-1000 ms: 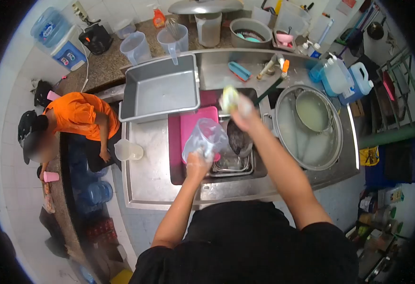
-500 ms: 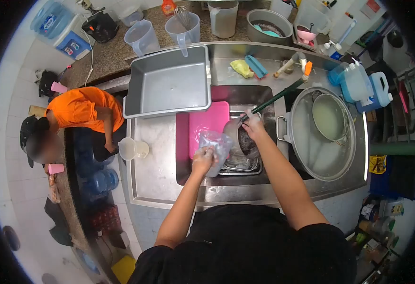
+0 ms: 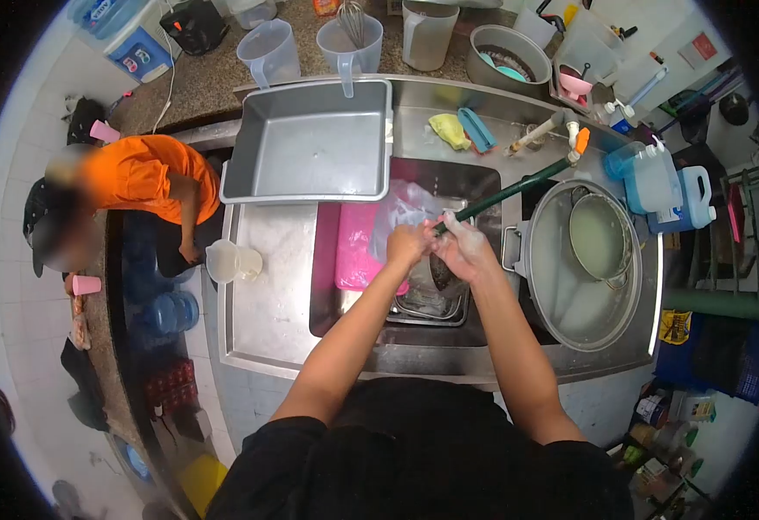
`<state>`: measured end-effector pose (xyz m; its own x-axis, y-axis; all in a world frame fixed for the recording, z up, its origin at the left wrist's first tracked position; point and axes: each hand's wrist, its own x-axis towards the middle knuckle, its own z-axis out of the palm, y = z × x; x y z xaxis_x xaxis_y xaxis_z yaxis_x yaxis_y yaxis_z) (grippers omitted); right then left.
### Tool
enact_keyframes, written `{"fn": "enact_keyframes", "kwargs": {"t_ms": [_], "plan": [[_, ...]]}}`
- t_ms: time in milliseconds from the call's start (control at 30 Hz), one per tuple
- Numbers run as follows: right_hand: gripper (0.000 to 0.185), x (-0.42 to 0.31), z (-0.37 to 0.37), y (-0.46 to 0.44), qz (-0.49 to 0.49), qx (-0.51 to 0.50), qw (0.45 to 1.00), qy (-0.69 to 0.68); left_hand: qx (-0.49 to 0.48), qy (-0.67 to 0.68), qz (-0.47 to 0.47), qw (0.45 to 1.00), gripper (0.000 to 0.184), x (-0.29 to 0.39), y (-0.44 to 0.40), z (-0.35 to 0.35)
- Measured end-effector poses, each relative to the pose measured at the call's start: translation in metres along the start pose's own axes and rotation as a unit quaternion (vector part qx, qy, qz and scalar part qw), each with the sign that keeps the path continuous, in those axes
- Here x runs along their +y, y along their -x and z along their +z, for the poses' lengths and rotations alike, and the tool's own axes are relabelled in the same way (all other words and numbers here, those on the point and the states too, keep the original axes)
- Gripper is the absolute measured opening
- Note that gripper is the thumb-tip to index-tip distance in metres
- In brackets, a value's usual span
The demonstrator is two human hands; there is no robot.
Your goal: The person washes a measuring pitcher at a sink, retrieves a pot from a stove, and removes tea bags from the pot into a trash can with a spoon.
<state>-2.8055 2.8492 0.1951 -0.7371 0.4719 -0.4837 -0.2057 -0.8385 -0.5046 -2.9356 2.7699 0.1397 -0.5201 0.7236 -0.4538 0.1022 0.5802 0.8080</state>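
- And gripping the clear jug (image 3: 399,211) with the left hand (image 3: 407,245), right over the back half of the sink (image 3: 470,178)
- Touching the green hose (image 3: 514,191) with the foamy right hand (image 3: 468,249), close beside the left, above the sink; can't tell whether clasping it or merely resting against it
- Looking down inside the sink, spotting a pink tray (image 3: 358,247) at the left and a metal pan (image 3: 460,314) at the front, partly hidden
- Behind the sink, finding a yellow cloth (image 3: 450,132) just beside a blue brush (image 3: 477,130)
- Over to the sink's right, meeting a big pot (image 3: 535,260) of cloudy water
- Away left of the sink, catching a small jug (image 3: 233,262), then a person in orange (image 3: 147,178)
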Motion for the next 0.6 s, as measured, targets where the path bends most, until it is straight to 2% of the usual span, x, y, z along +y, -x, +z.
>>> {"fn": "enact_keyframes", "kwargs": {"t_ms": [67, 133, 167, 233, 267, 367, 467, 600], "plan": [[0.02, 0.004, -0.013, -0.009, -0.025, -0.036, 0.999, 0.022, 0.027, -0.084, -0.01, 0.996, 0.05, -0.009, -0.001, 0.011], [0.02, -0.001, 0.004, -0.005, -0.003, 0.029, 0.999, 0.017, 0.091, -0.195, -0.036, 0.976, 0.058, -0.017, -0.014, 0.019], [0.02, -0.002, 0.009, -0.002, 0.01, 0.062, 0.998, 0.016, 0.086, -0.186, -0.037, 0.978, 0.06, -0.014, -0.01, 0.016], [0.02, -0.002, 0.006, -0.009, -0.013, 0.012, 1.0, 0.009, 0.076, -0.166, -0.042, 0.982, 0.063, 0.003, 0.013, 0.004], [0.02, -0.002, 0.002, -0.014, -0.025, -0.013, 1.0, 0.004, 0.084, -0.19, -0.016, 0.978, 0.061, 0.011, 0.028, -0.002], [0.023, 0.006, -0.017, -0.035, -0.008, 0.031, 0.996, 0.079, 0.087, -0.258, 0.051, 0.961, 0.056, 0.023, 0.067, -0.014], [0.019, -0.001, 0.005, -0.02, -0.033, -0.033, 0.999, 0.025, 0.057, -0.308, 0.083, 0.946, 0.055, 0.02, 0.093, -0.017], [0.02, 0.002, -0.014, -0.024, 0.009, 0.049, 0.997, 0.052, 0.046, -0.339, 0.127, 0.931, 0.055, 0.012, 0.115, -0.011]]}}
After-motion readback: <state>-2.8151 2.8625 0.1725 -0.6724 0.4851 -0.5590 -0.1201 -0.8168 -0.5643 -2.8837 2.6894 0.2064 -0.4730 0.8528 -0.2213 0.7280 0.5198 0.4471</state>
